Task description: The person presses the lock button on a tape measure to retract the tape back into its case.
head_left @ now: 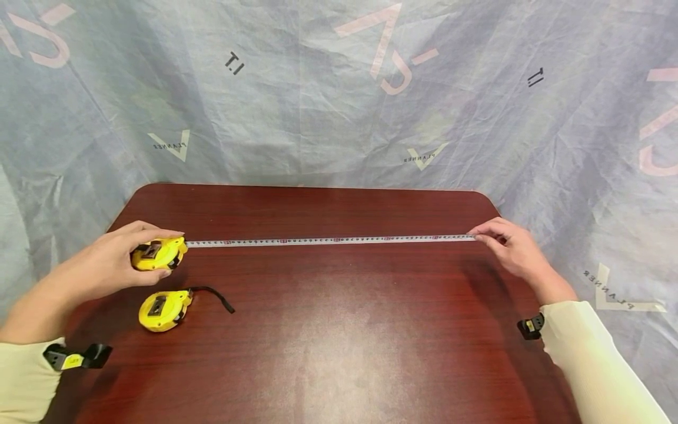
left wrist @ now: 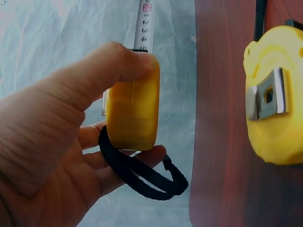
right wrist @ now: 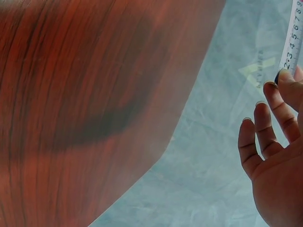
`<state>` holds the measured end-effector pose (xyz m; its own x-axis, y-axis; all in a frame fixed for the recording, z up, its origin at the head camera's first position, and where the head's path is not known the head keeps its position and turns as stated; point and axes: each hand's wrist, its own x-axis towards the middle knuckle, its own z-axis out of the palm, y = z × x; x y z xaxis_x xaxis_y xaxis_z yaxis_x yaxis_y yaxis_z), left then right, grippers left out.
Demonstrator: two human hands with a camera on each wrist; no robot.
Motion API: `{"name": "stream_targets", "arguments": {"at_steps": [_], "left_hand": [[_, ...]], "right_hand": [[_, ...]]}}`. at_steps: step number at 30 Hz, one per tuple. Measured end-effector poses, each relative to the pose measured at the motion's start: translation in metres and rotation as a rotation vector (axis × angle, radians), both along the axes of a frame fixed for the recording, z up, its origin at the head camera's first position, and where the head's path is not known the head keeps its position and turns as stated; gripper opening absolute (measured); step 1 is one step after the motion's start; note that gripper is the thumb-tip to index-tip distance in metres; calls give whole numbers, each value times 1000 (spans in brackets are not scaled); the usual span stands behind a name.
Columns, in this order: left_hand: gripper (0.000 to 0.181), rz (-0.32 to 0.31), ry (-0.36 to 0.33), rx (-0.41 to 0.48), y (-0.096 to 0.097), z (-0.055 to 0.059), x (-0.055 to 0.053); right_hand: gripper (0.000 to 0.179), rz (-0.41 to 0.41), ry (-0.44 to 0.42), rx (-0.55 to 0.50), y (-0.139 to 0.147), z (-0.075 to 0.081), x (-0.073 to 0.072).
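Note:
My left hand [head_left: 113, 256] grips a yellow tape measure [head_left: 161, 254] at the left of the table, thumb on one edge and fingers on the other. Its black wrist strap [left wrist: 142, 175] hangs in a loop by the fingers in the left wrist view. From its mouth a white blade [head_left: 336, 240] with printed numbers runs out straight across to the right. My right hand [head_left: 511, 247] pinches the blade's free end between thumb and forefinger; its other fingers are spread apart in the right wrist view. A second yellow tape measure [head_left: 164, 311] lies on the table, nearest my left hand.
The dark red wooden table [head_left: 339, 330] has rounded far corners. Behind and beside it hangs a grey printed sheet [head_left: 318, 106]. A black strap [head_left: 214, 296] trails rightward from the lying tape measure. Both wrists wear black camera mounts.

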<state>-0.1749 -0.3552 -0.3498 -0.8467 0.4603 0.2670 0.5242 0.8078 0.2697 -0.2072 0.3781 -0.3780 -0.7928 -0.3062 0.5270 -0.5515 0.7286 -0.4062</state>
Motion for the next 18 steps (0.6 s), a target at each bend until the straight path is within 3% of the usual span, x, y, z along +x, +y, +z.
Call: {"name": "stream_targets", "arguments": {"at_steps": [18], "left_hand": [[67, -70, 24, 41, 17, -2, 1]], "right_hand": [[26, 77, 32, 0, -24, 11, 2]]}}
